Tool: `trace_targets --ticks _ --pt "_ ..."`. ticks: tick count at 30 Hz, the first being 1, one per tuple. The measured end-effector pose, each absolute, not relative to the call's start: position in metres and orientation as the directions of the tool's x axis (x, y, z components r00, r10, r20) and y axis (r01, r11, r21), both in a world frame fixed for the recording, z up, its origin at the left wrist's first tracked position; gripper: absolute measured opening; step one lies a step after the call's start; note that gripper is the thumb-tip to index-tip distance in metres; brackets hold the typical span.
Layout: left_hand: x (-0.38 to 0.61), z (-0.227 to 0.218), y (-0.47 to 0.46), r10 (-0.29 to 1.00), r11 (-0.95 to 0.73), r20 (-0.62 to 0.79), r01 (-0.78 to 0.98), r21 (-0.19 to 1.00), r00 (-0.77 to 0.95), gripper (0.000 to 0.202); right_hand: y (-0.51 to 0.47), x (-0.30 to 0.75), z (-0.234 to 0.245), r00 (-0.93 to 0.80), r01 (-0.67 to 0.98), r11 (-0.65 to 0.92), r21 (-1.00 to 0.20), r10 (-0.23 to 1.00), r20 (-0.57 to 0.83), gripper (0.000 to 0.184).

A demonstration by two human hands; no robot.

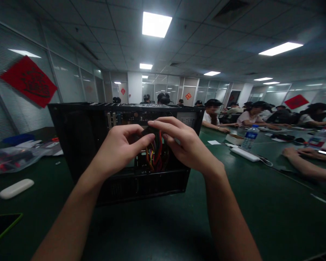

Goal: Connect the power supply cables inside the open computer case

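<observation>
An open black computer case (78, 137) stands on the dark green table (260, 203) right in front of me. A bundle of red, yellow and orange wires (155, 157) hangs inside it. My left hand (119, 148) and my right hand (182, 145) meet in front of the case. Together their fingertips pinch a small dark connector (150, 131) at the top of the wire bundle. Both hands have their fingers curled closed around it.
A white oblong object (16, 188) and a phone with a green rim (1, 226) lie at the left. A clear plastic bag (12, 157) sits behind them. On the right are a water bottle (250, 137), a white power strip (244, 154), and several seated people; another person's forearm (306, 165) rests on the table.
</observation>
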State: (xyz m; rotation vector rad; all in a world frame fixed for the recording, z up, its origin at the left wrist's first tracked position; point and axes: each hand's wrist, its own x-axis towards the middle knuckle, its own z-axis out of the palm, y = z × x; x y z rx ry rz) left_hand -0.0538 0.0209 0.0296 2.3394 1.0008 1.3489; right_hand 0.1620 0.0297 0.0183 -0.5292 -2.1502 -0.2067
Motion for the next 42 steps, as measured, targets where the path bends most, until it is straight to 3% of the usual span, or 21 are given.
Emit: trace_targets --ticks 5,9,14,19,26,32,35,42 --pt "-0.053 0.026 0.03 0.722 -0.692 0.623 0.306 0.654 0.302 0.04 0.049 0.148 0.007 -0.478 0.598 0.776 0.198 0.148 0.866 0.055" --pt "-0.057 0.026 0.035 0.72 -0.681 0.561 0.26 0.684 0.409 0.043 0.068 0.143 -0.007 -0.485 0.586 0.738 0.336 -0.013 0.874 0.046" --pt "-0.068 0.028 0.034 0.693 -0.662 0.464 0.234 0.712 0.552 0.046 0.08 0.147 -0.014 -0.439 0.582 0.723 0.371 -0.104 0.893 0.041" --pt "-0.073 0.029 0.031 0.673 -0.714 0.552 0.238 0.659 0.492 0.051 0.078 0.152 -0.011 -0.382 0.591 0.722 0.36 -0.143 0.913 0.043" --pt "-0.08 0.031 0.025 0.637 -0.757 0.582 0.269 0.595 0.506 0.048 0.08 0.157 -0.011 -0.381 0.614 0.747 0.255 -0.002 0.924 0.029" --pt "-0.072 0.031 0.024 0.534 -0.806 0.73 0.518 0.288 0.426 0.02 0.077 0.156 -0.012 -0.403 0.688 0.685 0.241 0.084 0.911 0.025" --pt "-0.068 0.028 0.029 0.482 -0.793 0.784 0.575 0.2 0.391 0.016 0.077 0.151 -0.012 -0.413 0.724 0.668 0.173 0.219 0.884 0.024" --pt "-0.068 0.011 0.059 0.499 -0.724 0.798 0.669 0.17 0.337 0.023 0.085 0.132 -0.019 -0.45 0.752 0.659 -0.017 0.532 0.717 0.022"
